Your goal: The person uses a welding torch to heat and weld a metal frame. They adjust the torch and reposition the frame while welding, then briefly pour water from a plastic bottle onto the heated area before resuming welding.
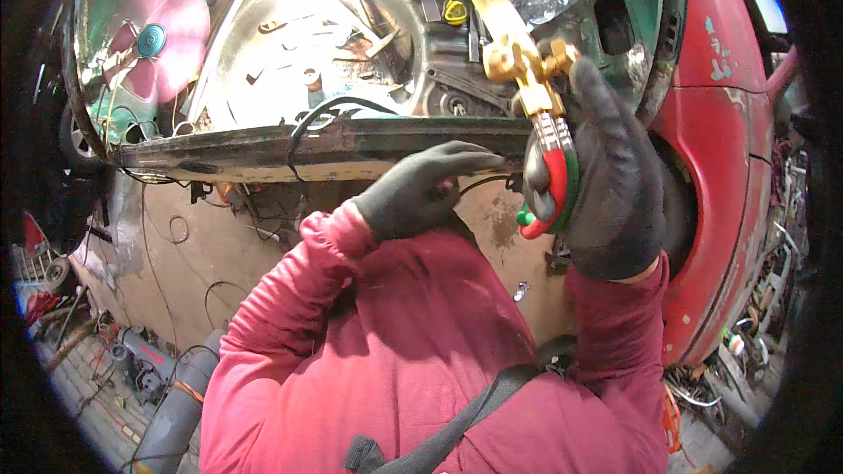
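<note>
My right hand [615, 184], in a black glove, grips a brass torch [536, 79] whose red and green hoses [553, 184] loop down beside the palm. The torch points up and away over the open car trunk, its far end cut off by the top edge of the view. My left hand [421, 189], also gloved, holds nothing I can see; its fingers stretch rightward near the trunk's front lip [342, 145], with the thumb partly tucked. I cannot tell whether it touches the lip. A black cable [299, 136] drapes over that lip to the left.
The trunk holds scattered tools [369, 31], a plastic bottle [549, 0] and a pink disc [162, 9] with a teal centre. The red body panel [711, 237] borders the right. Cables, a grey cylinder [176, 421], a power tool [136, 355] and clutter lie on the ground.
</note>
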Demonstrator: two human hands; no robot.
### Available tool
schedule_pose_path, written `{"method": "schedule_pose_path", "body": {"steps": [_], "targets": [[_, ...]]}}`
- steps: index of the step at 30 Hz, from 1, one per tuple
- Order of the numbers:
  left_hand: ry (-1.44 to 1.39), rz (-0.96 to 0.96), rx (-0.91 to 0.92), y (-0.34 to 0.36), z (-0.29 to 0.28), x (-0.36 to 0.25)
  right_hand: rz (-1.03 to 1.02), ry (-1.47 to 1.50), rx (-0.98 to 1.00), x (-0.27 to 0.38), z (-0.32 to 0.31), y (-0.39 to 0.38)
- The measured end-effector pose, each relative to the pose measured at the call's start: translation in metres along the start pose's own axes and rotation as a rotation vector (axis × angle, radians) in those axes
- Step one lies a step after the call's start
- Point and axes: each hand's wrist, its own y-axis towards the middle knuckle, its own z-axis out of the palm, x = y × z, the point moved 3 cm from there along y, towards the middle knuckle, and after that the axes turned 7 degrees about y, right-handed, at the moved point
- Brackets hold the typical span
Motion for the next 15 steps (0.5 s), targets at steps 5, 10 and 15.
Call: {"method": "schedule_pose_path", "body": {"steps": [5,10,15], "targets": [[-0.150,-0.073,0.396,-0.003,0.051,-0.012,-0.096,-0.012,-0.015,0.017,0.028,-0.018],[-0.285,0.021,0.501,-0.005,0.125,0.009,-0.052,-0.103,-0.112,0.030,0.019,-0.023],[-0.218,0.028,0.554,0.013,0.173,0.035,-0.100,-0.317,-0.199,0.023,-0.001,-0.043]]}}
